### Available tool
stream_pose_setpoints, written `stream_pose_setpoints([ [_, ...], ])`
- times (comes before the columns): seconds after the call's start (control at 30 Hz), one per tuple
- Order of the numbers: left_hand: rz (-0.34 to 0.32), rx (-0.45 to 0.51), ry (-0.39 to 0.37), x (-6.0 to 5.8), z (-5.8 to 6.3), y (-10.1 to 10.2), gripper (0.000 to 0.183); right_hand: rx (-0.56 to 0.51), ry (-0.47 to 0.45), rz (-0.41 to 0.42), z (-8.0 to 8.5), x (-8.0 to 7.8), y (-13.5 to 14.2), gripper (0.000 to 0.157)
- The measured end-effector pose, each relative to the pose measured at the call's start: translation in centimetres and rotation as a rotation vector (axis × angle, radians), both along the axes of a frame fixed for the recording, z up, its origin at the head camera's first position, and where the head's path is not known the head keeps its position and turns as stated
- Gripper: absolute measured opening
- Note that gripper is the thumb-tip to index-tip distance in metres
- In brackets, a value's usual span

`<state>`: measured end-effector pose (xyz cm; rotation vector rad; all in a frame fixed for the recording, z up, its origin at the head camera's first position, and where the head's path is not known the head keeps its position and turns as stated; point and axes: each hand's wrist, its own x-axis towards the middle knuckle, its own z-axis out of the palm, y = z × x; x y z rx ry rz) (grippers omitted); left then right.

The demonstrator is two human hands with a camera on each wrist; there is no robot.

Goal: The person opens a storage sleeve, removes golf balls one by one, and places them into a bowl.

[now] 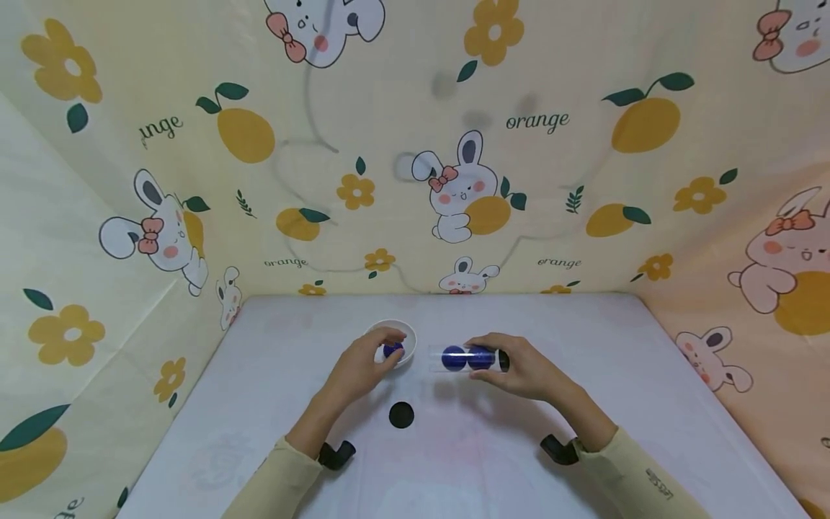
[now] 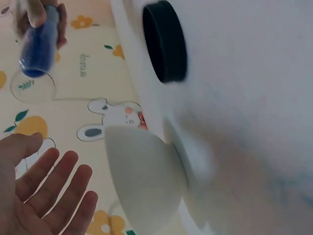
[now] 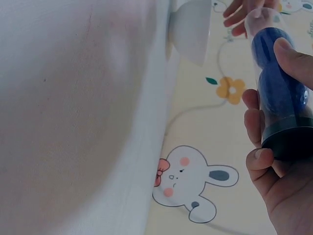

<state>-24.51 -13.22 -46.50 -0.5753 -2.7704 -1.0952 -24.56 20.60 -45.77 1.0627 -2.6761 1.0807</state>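
Note:
My right hand [image 1: 521,366] grips a clear tube [image 3: 272,73] with its fingers and thumb curled round it. Two blue balls [image 1: 454,358] sit in a row inside, and a black cap [image 3: 288,139] closes the end by the palm. The tube's other end points toward my left hand [image 1: 359,365], which is over the white bowl [image 1: 410,339]. Fingers spread and relaxed, that hand has nothing in its grasp in the left wrist view. Another dark blue ball [image 1: 392,349] shows between its thumb and fingers in the head view, within the bowl's outline.
A loose round black cap [image 1: 401,415] lies on the white tabletop [image 1: 447,461], nearer me than the bowl. Behind and at both sides of the table hangs printed cloth [image 1: 402,108] with rabbits and oranges. Black wrist mounts [image 1: 337,455] stick out at both cuffs.

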Motion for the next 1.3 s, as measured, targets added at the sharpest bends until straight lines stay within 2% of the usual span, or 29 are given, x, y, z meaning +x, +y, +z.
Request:
stream_pose_setpoints([
  [0.13, -0.076, 0.096, -0.028, 0.5, 0.5, 0.4, 0.033, 0.008, 0.003, -0.013, 0.1, 0.1, -0.1, 0.048],
  [0.23, -0.102, 0.131, -0.036, 0.8, 0.7, 0.7, 0.033, 0.016, -0.003, -0.021, 0.2, 0.2, -0.1, 0.049],
  [0.37, -0.12, 0.143, -0.063, 1.4, 0.7, 1.2, 0.035, 0.019, -0.024, -0.019, 0.2, 0.3, -0.1, 0.05],
  [0.6, -0.197, 0.156, -0.107, 1.9, 0.1, 2.1, 0.04, 0.012, -0.037, -0.019, 0.1, 0.3, -0.2, 0.051],
  [0.77, -0.206, 0.152, -0.096, 2.0, -0.1, 2.5, 0.048, 0.011, -0.017, -0.013, 0.1, 0.4, -0.2, 0.05],
  [1.03, -0.172, 0.127, -0.096, 2.1, -0.4, 2.6, 0.049, 0.013, -0.02, -0.007, -0.1, 0.3, -0.1, 0.051],
  [1.3, -0.201, 0.128, -0.066, 1.7, -0.8, 2.4, 0.048, 0.02, -0.003, 0.004, 0.0, 0.1, -0.2, 0.05],
])
